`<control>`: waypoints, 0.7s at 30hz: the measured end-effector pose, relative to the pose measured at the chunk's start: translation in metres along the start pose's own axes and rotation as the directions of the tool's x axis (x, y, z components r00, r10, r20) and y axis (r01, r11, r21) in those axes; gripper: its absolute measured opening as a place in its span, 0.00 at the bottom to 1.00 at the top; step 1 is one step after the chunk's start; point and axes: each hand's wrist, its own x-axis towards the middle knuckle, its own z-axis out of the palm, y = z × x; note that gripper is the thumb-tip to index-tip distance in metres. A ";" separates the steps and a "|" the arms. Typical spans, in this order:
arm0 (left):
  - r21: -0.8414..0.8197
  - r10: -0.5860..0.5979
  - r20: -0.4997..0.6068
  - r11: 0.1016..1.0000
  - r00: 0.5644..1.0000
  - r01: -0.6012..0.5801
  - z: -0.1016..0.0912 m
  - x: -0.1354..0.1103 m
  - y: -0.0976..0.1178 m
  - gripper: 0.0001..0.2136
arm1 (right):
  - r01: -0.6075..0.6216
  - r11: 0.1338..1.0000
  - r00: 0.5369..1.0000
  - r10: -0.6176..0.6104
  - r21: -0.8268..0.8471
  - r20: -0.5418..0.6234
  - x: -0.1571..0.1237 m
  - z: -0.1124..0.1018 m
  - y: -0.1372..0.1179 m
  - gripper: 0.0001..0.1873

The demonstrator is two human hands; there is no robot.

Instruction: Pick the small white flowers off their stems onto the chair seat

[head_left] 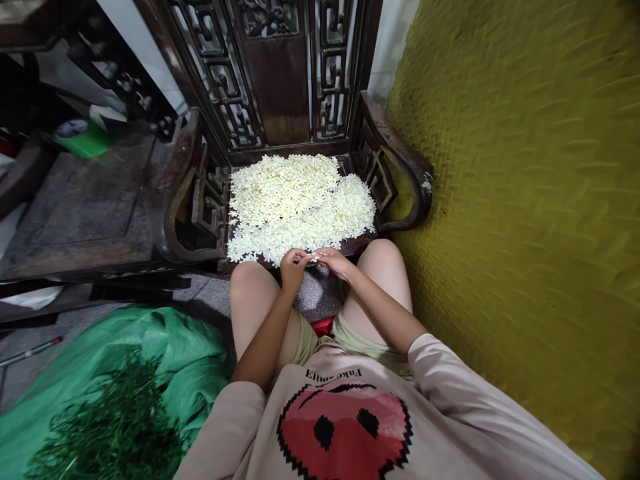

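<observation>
My left hand [294, 268] and my right hand [334, 261] meet above my lap at the front edge of a dark wooden seat. The fingers of both are pinched together. A small white flower [315, 257] shows between the fingertips, partly hidden by them. Just beyond the hands, a thick layer of loose white flowers [320, 223] covers much of the seat. Behind it lies a yellower pile of flowers [283, 187], up against the chair's carved back.
The wooden chair [285, 87] has curved armrests on both sides. Left of it stands a dark wooden side table [85, 207] with a green tape roll [83, 137]. A green sack [195, 360] with leafy greens [115, 420] lies lower left. A yellow textured wall [520, 220] rises at right.
</observation>
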 end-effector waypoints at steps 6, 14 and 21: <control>0.010 0.024 -0.012 1.000 1.000 -0.024 0.000 -0.002 0.002 0.07 | 0.003 1.000 1.000 -0.003 -0.002 -0.008 0.000 0.001 0.000 0.15; 0.032 0.033 -0.029 0.999 0.999 -0.032 0.001 -0.002 0.000 0.06 | 0.012 1.000 1.000 -0.013 -0.010 -0.013 0.000 0.000 0.002 0.15; 0.117 0.159 -0.030 0.981 0.987 -0.155 0.002 -0.001 0.000 0.06 | 0.017 1.000 1.000 -0.017 0.014 -0.015 -0.001 0.002 0.000 0.16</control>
